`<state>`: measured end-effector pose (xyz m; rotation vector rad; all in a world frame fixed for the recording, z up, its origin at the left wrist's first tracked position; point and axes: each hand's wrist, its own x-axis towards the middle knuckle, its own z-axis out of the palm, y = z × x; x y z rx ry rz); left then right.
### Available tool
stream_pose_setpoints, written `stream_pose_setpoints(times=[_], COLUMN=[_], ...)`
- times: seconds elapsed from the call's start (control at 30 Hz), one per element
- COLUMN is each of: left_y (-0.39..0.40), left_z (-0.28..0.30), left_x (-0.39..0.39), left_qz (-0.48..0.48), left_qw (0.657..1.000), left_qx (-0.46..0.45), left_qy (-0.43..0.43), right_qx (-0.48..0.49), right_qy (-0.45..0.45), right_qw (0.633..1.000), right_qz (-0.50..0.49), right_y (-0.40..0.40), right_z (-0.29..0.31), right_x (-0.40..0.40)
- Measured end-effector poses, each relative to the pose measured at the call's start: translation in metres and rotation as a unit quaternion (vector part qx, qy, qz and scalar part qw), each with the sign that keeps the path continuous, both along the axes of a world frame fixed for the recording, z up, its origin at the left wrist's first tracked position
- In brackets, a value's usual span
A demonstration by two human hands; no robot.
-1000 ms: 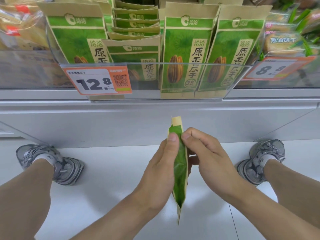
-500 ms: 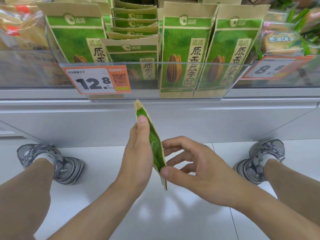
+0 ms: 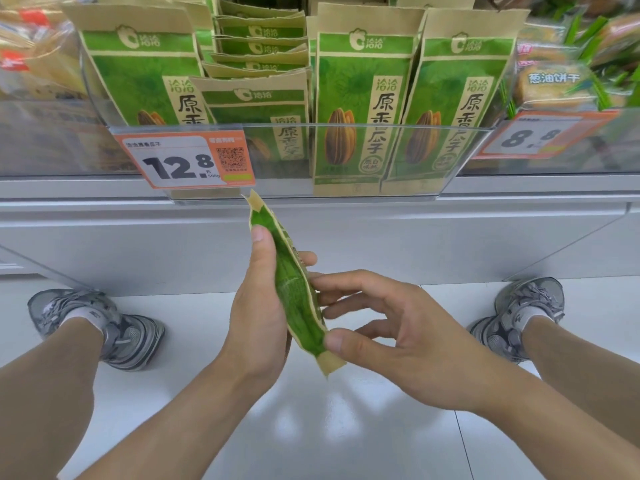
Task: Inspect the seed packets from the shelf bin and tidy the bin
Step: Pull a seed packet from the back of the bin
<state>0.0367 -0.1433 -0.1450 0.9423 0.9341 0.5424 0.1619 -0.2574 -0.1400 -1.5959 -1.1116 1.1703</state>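
Inspection step: the left hand [image 3: 258,317] grips a seed packet [image 3: 294,289] edge-on; the right hand [image 3: 398,337], fingers spread, touches its lower end. Next, probably, returning it upright to the shelf bin [image 3: 346,199].

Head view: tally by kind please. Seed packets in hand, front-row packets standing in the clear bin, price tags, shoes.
Seed packet in hand, left hand gripping it, right hand at its lower end: 1
Front-row packets in the clear bin: 4
Price tags: 2
Shoes: 2
Total: 9
More packets stand behind the front row; their number cannot be told.
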Motion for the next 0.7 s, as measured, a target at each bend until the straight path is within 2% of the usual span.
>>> stream_pose_setpoints(times=[0.07, 0.2, 0.27, 0.33, 0.4, 0.47, 0.7], left_y=[0.0, -0.002, -0.005, -0.005, -0.001, 0.003, 0.0], left_z=[0.003, 0.003, 0.003, 0.002, -0.001, -0.003, -0.007], left_x=[0.0, 0.0, 0.0, 0.001, 0.002, 0.002, -0.001], left_qz=[-0.004, -0.04, -0.053, -0.058, -0.03, -0.039, -0.136], left_qw=[1.0, 0.998, 0.998, 0.988, 0.979, 0.981, 0.979], left_qx=[-0.024, -0.045, 0.017, 0.132, 0.188, 0.183, 0.151], left_qy=[-0.015, -0.007, 0.027, 0.06, 0.069, 0.059, 0.033], right_qx=[-0.007, -0.032, -0.056, -0.072, -0.073, -0.074, -0.023], right_qy=[-0.002, 0.057, 0.028, -0.024, -0.072, -0.09, -0.059], right_qw=[1.0, 0.998, 0.998, 0.997, 0.992, 0.987, 0.975], right_qz=[0.015, 0.024, 0.011, -0.026, -0.074, -0.114, -0.212], right_y=[0.0, -0.002, -0.001, 0.001, 0.004, 0.006, 0.008], right_z=[0.001, 0.003, 0.003, 0.001, 0.0, -0.002, -0.005], right_x=[0.0, -0.005, -0.007, -0.005, -0.001, 0.003, 0.007])
